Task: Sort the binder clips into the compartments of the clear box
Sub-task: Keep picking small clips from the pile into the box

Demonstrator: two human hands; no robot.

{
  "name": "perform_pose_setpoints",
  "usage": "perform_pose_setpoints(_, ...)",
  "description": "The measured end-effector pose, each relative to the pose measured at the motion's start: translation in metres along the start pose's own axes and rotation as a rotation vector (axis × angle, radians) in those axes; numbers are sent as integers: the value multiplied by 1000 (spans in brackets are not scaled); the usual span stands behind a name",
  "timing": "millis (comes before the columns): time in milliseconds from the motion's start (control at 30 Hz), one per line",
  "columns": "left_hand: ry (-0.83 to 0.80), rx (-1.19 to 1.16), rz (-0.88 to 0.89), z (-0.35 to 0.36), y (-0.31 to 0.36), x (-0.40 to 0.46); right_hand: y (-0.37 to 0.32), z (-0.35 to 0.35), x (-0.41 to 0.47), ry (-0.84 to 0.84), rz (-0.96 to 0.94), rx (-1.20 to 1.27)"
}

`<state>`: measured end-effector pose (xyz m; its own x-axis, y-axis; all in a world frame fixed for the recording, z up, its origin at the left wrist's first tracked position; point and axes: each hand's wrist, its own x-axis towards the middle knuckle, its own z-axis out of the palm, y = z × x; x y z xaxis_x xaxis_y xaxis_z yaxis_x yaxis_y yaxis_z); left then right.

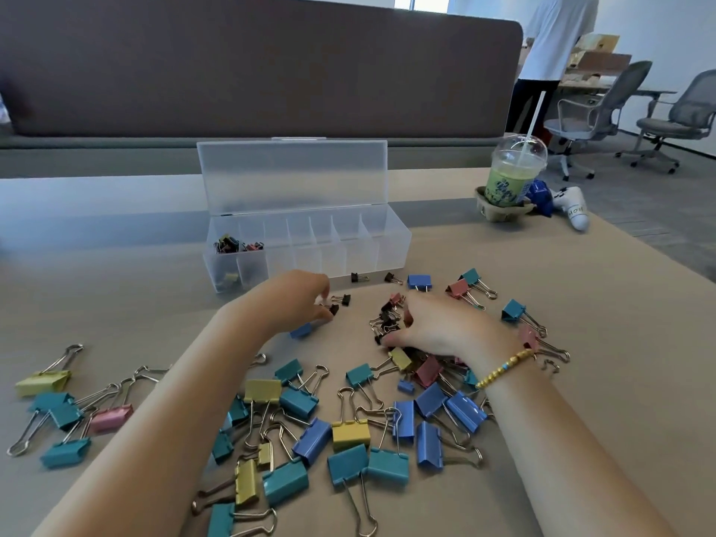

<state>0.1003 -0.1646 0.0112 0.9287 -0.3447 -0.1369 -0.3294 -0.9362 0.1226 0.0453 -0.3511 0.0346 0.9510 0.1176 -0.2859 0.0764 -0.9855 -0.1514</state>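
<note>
While scattered across the tan table [581,288], binder clips [348,432] of teal, blue, yellow and pink, large ones mostly nearest the camera, with a knot of small dark ones [387,321] toward the middle. Further left, a separate loose group of large clips [62,412]. Two small black clips [360,277] just in front of the clear box [391,246], apart from each other.

Beyond the heap, clear box with lid [292,174] raised upright at the back, a row of compartments along its length; small clips [232,244] lying only in the leftmost compartments, the others showing nothing inside.

Left hand [300,294] reaching forward over the table, fingertips pinched on a small black clip [333,308], another small black one [345,299] just beyond it and a small blue clip [301,330] just below the hand. Right hand [438,327] resting on the middle heap, fingers curled into the knot of small dark clips, thumb against them; whether actually gripping one cannot be told. Yellow beaded bracelet [503,368] on the right wrist.

Far right on the table, a domed plastic cup of green drink [511,176] with a straw, standing in a cardboard holder, a white game controller [573,205] beside it. Behind, a brown partition [252,71], office chairs [604,106] and a standing person in white [558,32].
</note>
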Motion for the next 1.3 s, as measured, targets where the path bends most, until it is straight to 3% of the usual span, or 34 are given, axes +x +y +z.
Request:
perform_pose_setpoints(667,-61,305,14,4,28,-5,-17,25,24,299,-42,-96)
perform_pose_setpoints(767,-62,245,7,5,29,-6,-12,25,25,360,-59,81)
perform_pose_setpoints(833,-63,161,1,2,27,-8,-8,24,27,307,-55,435)
perform_pose_setpoints(933,-24,-104,21,-7,23,-9,1,16,30,155,-25,1221)
perform_pose_setpoints(1033,-23,-817,61,-21,25,-16,8,9,29,88,-79,1841)
perform_pose_setpoints(1167,-68,-1623,161,-27,21,-17,10,6,25,133,-150,2087)
perform_pose_setpoints(1300,-104,-1996,46,-19,19,-12,11,9,28,122,-73,2141)
